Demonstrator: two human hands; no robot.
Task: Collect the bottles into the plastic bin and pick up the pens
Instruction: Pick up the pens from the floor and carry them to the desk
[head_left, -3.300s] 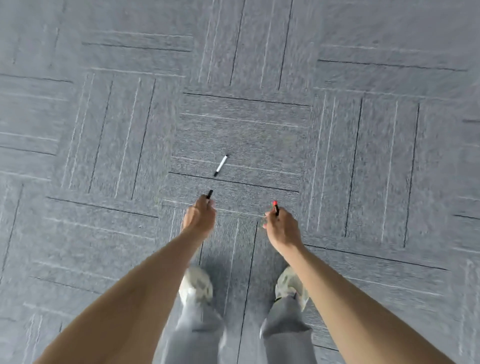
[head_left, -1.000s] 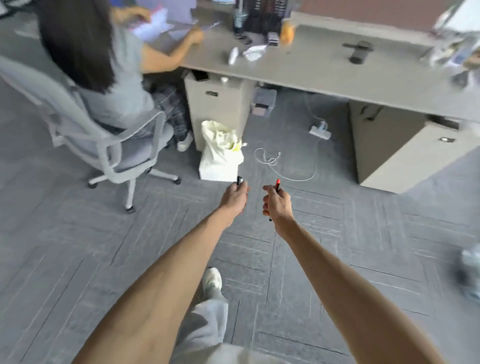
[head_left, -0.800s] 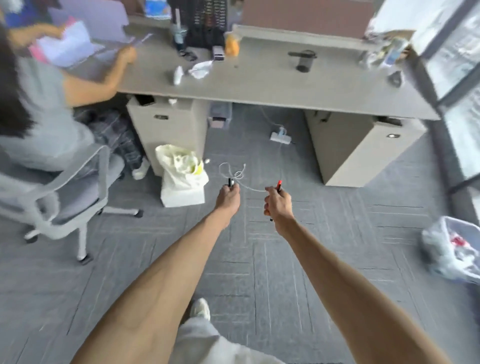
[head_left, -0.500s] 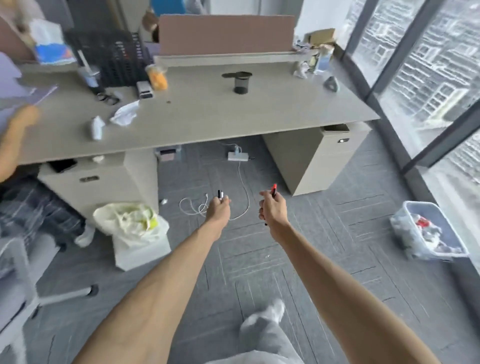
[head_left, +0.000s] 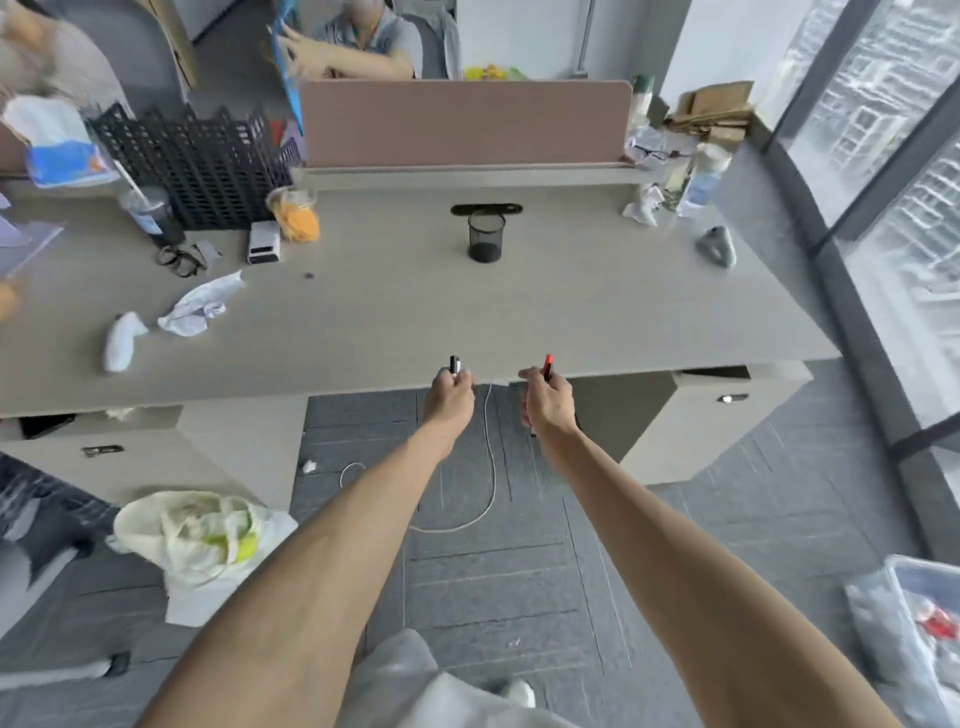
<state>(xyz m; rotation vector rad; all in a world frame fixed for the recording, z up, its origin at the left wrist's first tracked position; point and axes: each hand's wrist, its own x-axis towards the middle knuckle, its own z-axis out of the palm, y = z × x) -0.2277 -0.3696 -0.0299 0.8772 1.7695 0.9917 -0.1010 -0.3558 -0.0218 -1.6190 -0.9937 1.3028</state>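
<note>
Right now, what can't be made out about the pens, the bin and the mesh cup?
Head view, black-tipped pen: left hand covers all but the tip.
Head view, red-tipped pen: right hand hides its middle.
Head view, plastic bin: cut by the right edge, blurred, contents unreadable.
Head view, mesh cup: inside too dark.

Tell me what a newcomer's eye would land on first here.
Two bare arms reach up the middle of the frame. The left hand holds a black pen and the right hand a red pen, both upright at the near edge of the desk. Beyond them a black mesh cup stands alone mid-desk, and a plastic bin sits on the floor at lower right.
</note>
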